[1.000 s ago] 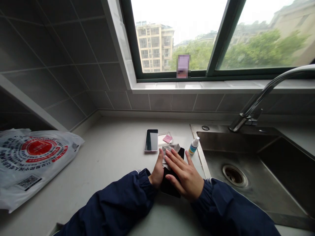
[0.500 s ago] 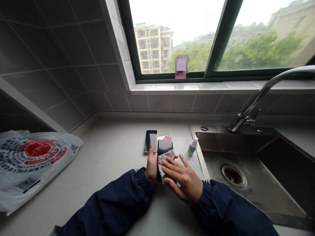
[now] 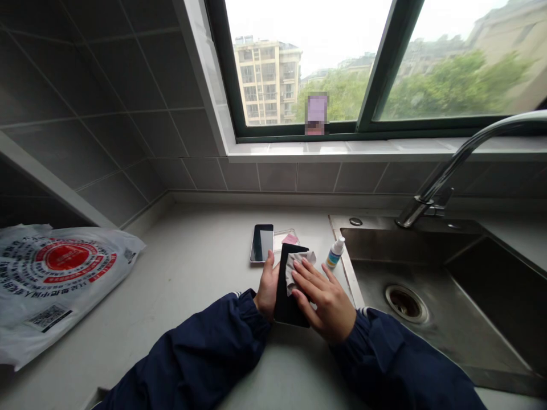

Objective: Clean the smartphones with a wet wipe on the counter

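Centrally, one dark phone (image 3: pixel 281 296), tilted over the counter (image 3: pixel 200 256); the left hand (image 3: pixel 267 287) gripped its near edge, presumably for steadiness, its fingers hidden behind. One grey cloth (image 3: pixel 294 257) lay upon it, under the right hand (image 3: pixel 328 303), fingers slightly spread, likely to even the pressure. One spray bottle (image 3: pixel 334 256) stood alongside, probably for easy reach.

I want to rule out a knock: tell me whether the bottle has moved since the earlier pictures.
No. The bottle stands in the same spot, just left of the sink.
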`<state>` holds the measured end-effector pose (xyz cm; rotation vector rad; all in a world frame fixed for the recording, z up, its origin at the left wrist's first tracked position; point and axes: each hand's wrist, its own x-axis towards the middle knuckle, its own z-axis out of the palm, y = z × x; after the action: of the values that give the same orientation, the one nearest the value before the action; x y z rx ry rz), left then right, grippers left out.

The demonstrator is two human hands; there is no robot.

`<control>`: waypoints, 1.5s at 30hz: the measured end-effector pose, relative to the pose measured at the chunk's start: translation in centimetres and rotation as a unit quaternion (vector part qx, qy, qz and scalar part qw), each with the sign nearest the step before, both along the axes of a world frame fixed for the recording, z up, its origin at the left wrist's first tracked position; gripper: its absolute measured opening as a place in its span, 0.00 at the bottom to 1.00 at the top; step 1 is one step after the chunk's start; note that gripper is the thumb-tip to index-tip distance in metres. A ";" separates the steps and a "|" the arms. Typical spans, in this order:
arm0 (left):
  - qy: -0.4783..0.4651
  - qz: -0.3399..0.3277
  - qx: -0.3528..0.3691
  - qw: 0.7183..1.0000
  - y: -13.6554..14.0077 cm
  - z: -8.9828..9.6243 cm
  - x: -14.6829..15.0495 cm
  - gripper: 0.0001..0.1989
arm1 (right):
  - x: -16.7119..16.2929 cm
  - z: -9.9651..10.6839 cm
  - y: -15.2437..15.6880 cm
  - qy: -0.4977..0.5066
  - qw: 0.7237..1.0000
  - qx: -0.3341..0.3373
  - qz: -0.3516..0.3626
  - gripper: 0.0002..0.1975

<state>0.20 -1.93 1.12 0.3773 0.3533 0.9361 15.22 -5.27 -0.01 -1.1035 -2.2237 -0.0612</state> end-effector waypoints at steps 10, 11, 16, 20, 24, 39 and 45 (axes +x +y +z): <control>0.012 -0.013 0.018 1.000 -0.6 0.0 0.4 0.37 | 0.2 -0.3 0.3 -0.012 0.999 0.008 -0.044 0.26; 0.013 -0.013 0.019 1.000 -0.6 0.0 0.4 0.36 | 0.1 -0.3 0.4 -0.012 0.999 0.008 -0.044 0.27; 0.009 -0.022 0.022 0.999 -0.6 -0.2 0.4 0.36 | 0.2 -0.3 0.4 -0.013 0.999 0.003 -0.046 0.27; 0.009 -0.024 0.022 0.999 -0.6 -0.4 0.5 0.36 | 0.3 -0.2 0.4 -0.010 0.999 0.004 -0.047 0.27; -0.001 -0.023 0.020 1.000 -0.7 -0.6 0.6 0.35 | 0.3 -0.3 0.5 -0.012 0.999 0.002 -0.050 0.27; 0.001 -0.024 0.031 0.999 -1.0 -0.2 0.8 0.34 | 0.5 -0.2 0.6 -0.010 0.998 -0.009 -0.064 0.28; 0.010 -0.007 0.041 0.999 -1.2 -0.2 0.9 0.33 | 0.4 -0.4 0.6 -0.007 0.998 -0.022 -0.059 0.31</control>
<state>1.10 -3.15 0.90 0.4638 0.3311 0.9347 15.66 -4.63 -0.43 -1.2602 -2.1802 -0.0710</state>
